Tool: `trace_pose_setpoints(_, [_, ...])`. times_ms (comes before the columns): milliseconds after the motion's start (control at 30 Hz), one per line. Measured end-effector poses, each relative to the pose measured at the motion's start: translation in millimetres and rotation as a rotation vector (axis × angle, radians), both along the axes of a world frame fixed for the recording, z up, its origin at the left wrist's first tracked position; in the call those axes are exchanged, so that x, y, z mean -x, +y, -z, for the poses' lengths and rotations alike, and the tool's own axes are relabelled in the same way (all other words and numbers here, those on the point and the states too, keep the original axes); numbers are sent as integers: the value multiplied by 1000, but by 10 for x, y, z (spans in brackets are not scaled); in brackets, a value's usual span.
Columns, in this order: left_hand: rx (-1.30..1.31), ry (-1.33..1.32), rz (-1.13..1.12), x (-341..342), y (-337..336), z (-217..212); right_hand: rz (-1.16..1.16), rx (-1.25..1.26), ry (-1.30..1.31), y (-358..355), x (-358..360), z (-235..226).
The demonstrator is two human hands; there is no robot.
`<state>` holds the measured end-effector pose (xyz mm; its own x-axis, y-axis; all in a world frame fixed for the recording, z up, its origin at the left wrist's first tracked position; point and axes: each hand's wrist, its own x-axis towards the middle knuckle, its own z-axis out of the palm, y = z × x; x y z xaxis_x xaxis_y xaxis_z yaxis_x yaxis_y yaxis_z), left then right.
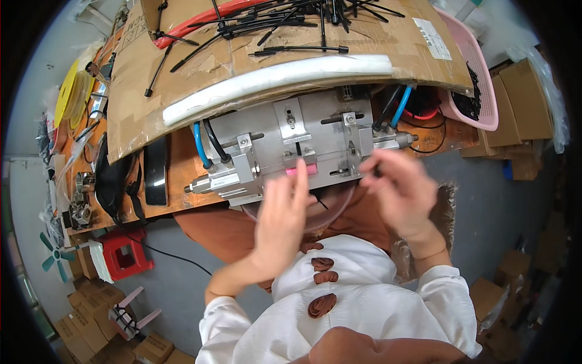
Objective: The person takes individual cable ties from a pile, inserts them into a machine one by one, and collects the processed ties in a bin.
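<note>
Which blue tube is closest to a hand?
The blue tube on the right, above the right hand. The other blue tube curves down at the machine's left, farther from both hands.

- The clamp block (pixel 291 142) was brushed, matt metal.
- Above the block, the cardboard sheet (pixel 182 79) looked rough and torn.
- On that sheet, the white tube (pixel 279 79) was smooth plastic.

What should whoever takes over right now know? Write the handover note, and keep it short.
Left hand: open, fingertips up by the pink piece at the front of the metal machine; contact unclear.
Right hand: fingers pinched at the machine's right side, blurred; any hold unclear.
Things: black cable ties and white tube lie on the cardboard above the machine.
Done: pink piece sits in the machine.
Left: the ties lie loose.
</note>
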<state>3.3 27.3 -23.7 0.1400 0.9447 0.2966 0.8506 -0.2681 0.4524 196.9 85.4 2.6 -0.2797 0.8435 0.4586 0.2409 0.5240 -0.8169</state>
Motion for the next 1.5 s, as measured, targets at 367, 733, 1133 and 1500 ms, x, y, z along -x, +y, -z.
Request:
trace_pose_setpoints(367, [-274,65,-2,1476,1972,-613,-194,-129,-327,-185,473,719])
trace_pose_setpoints(733, [-286,82,-47,943,1161,-776,-222,-359,-511,149,330,84])
trace_pose_setpoints(1133, [-1,-82,-98,-145,-232,245,-186,-54,-779,1552,505,-1060])
trace_pose_setpoints(1500, [44,41,-69,-151,-121,245,-403,332,349,1136,-71,-651])
